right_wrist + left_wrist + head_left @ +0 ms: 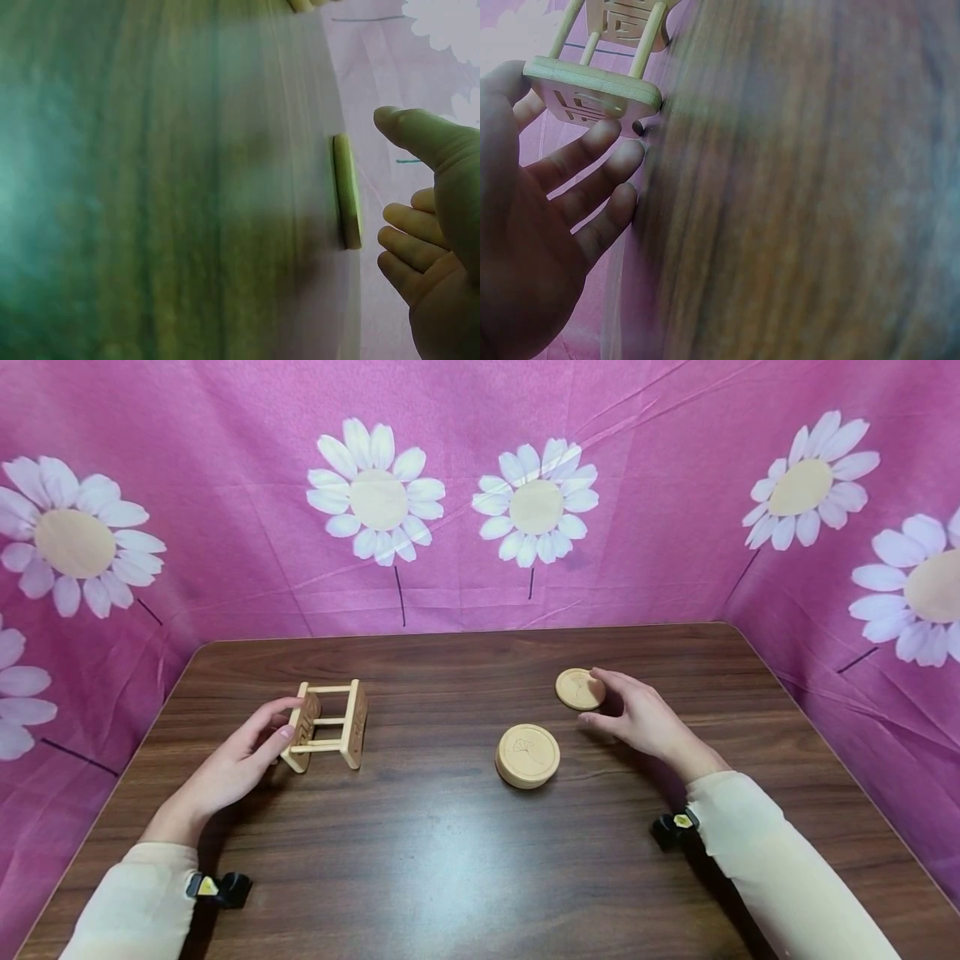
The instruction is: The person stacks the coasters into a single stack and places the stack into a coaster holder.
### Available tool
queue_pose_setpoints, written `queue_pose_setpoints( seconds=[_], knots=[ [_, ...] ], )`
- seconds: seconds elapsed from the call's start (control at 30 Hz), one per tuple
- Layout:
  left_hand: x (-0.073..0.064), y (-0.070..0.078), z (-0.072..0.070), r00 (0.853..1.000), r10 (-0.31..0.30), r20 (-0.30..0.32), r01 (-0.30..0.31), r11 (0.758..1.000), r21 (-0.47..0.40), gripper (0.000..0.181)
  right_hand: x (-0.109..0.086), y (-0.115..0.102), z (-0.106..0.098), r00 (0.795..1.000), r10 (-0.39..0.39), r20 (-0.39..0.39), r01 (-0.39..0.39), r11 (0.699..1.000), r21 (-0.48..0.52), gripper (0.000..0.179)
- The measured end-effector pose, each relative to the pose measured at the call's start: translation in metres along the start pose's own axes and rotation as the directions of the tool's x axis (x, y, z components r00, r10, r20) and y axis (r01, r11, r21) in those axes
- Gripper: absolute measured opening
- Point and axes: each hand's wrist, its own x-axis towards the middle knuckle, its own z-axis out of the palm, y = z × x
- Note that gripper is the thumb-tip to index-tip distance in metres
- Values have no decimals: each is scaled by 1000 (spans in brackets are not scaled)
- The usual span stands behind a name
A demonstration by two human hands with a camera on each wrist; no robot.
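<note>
On the left of the table, my left hand (pixel 240 760) pinches the near end panel of a small wooden coaster rack (pixel 356 727), which has carved side panels joined by rods. In the left wrist view, fingertips (pixel 604 135) lie against the rack's outer panel (pixel 592 86). My right hand (pixel 641 718) is spread beside a single round wooden coaster (pixel 576 690), thumb and fingers apart at its right edge. Whether a fingertip touches it cannot be told. In the right wrist view the coaster (pixel 346 191) appears edge-on. Nearer me sits a stack of coasters (pixel 528 756), the top one engraved with a leaf.
The dark wood-grain table (pixel 442 860) ends at a pink cloth backdrop (pixel 465 593) printed with white daisies, which closes off the back and both sides. Small black cameras (pixel 225 890) are strapped at the cuffs of both pale sleeves (pixel 772 852).
</note>
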Motion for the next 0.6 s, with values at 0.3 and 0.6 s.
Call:
queue_pose_setpoints(
  seconds=[0.3, 0.6],
  knots=[
    [0, 0, 1, 1000, -3, -2, 3, 1000, 6, 43, 11, 10, 4, 999, 15, 33, -14, 1000, -19, 78],
    [0, 0, 0, 1000, -8, 1, 8, 1000, 8, 43, 18, 13, 6, 998, 36, 48, -35, 999, -27, 81]
  ],
)
